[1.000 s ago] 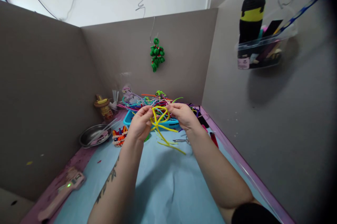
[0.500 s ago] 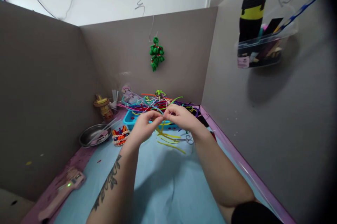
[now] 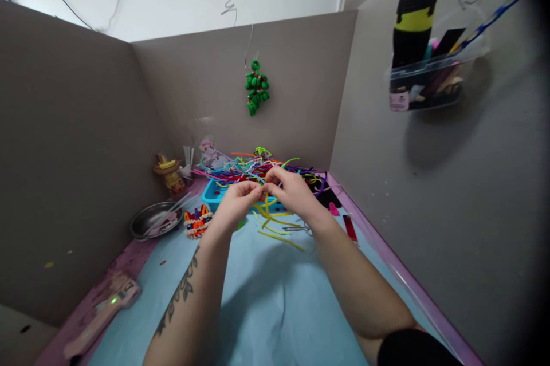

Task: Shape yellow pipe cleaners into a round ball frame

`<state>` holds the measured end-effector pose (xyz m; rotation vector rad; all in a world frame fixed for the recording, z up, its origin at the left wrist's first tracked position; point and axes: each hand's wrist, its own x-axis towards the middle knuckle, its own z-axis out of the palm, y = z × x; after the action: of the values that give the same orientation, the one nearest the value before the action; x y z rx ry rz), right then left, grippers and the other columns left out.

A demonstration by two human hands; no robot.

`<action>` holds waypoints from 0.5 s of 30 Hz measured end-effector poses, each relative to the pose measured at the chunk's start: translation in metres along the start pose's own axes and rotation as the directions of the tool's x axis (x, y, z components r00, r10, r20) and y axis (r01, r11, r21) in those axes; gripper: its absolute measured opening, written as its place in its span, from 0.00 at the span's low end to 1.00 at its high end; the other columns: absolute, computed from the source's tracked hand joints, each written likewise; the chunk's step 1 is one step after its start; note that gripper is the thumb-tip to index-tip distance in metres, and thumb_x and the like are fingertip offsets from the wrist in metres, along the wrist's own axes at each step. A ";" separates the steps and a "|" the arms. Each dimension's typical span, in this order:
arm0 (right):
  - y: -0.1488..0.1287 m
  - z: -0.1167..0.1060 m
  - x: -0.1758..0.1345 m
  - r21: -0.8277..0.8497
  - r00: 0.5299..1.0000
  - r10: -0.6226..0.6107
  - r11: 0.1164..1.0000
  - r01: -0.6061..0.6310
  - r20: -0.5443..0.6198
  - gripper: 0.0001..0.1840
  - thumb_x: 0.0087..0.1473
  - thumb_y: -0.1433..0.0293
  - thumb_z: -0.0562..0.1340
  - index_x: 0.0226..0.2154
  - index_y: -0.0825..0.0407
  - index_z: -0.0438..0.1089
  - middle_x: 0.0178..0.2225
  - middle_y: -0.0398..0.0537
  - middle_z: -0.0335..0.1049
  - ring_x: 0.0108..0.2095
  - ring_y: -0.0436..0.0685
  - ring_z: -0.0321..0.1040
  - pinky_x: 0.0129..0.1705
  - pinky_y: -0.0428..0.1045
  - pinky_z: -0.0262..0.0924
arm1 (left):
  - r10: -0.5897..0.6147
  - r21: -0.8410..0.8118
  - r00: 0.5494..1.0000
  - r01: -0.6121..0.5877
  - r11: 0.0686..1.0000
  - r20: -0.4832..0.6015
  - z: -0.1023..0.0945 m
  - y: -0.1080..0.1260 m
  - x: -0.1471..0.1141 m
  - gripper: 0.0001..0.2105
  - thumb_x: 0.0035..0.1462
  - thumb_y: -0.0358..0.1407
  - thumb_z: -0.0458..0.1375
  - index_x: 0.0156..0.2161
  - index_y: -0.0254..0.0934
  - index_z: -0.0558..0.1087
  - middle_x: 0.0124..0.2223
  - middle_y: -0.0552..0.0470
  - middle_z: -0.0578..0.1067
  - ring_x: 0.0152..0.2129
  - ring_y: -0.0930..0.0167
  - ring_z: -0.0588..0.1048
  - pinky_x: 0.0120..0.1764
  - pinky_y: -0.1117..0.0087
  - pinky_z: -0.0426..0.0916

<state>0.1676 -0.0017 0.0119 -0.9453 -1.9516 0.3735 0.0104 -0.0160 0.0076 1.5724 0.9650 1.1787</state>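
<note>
My left hand (image 3: 239, 200) and my right hand (image 3: 289, 189) meet fingertip to fingertip above the table, both closed in a pinch. Between them they grip yellow pipe cleaners (image 3: 267, 211), whose ends fan out below the fingers. The pinched part itself is hidden by my fingertips. Under the hands a loose yellow pipe cleaner (image 3: 280, 240) lies on the light blue sheet (image 3: 258, 286). Scissors (image 3: 297, 228) rest just beside my right wrist. Behind the hands, a blue tray (image 3: 210, 197) is heaped with pipe cleaners (image 3: 244, 168) of many colours.
To the left are a metal bowl (image 3: 141, 223), an orange-and-white pipe-cleaner piece (image 3: 197, 221), a yellow-lidded cup (image 3: 169, 174) and a pink glue gun (image 3: 103, 317). A green ornament (image 3: 256, 88) hangs on the back panel. A clear bin (image 3: 425, 85) is fixed to the right panel.
My hands have shifted slightly left, and the right one has tilted. More of the yellow strands shows below them, and a red item by my right forearm is more exposed.
</note>
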 end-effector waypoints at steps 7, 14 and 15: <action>-0.002 0.000 -0.002 -0.088 0.996 -0.089 0.992 0.088 -0.017 0.06 0.50 0.69 0.58 0.26 0.51 0.69 0.27 0.43 0.70 0.30 0.51 0.62 0.36 0.46 0.52 | -0.007 -0.024 0.999 0.005 1.000 -0.052 0.003 0.001 0.001 0.10 0.44 0.39 0.61 0.23 0.33 0.70 0.22 0.54 0.71 0.20 0.76 0.67 0.25 0.77 0.60; -0.004 -0.002 -0.003 -0.119 0.991 -0.131 0.984 0.133 0.021 0.07 0.51 0.70 0.58 0.29 0.51 0.72 0.29 0.45 0.72 0.32 0.51 0.64 0.38 0.47 0.53 | 0.042 0.035 0.995 -0.039 0.999 -0.088 0.002 -0.002 0.003 0.10 0.47 0.39 0.58 0.24 0.33 0.71 0.22 0.55 0.69 0.20 0.77 0.66 0.24 0.77 0.59; -0.005 -0.002 -0.003 -0.110 0.992 -0.125 0.986 0.127 0.024 0.07 0.51 0.70 0.58 0.29 0.51 0.72 0.29 0.45 0.72 0.32 0.51 0.64 0.38 0.46 0.53 | 0.043 0.041 0.995 -0.039 0.998 -0.094 0.002 -0.002 0.003 0.10 0.47 0.39 0.58 0.24 0.33 0.70 0.22 0.55 0.69 0.20 0.77 0.66 0.24 0.77 0.59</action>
<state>0.1681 -0.0072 0.0145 -0.8851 -2.0538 0.2026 0.0132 -0.0127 0.0060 1.5858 1.0274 1.2800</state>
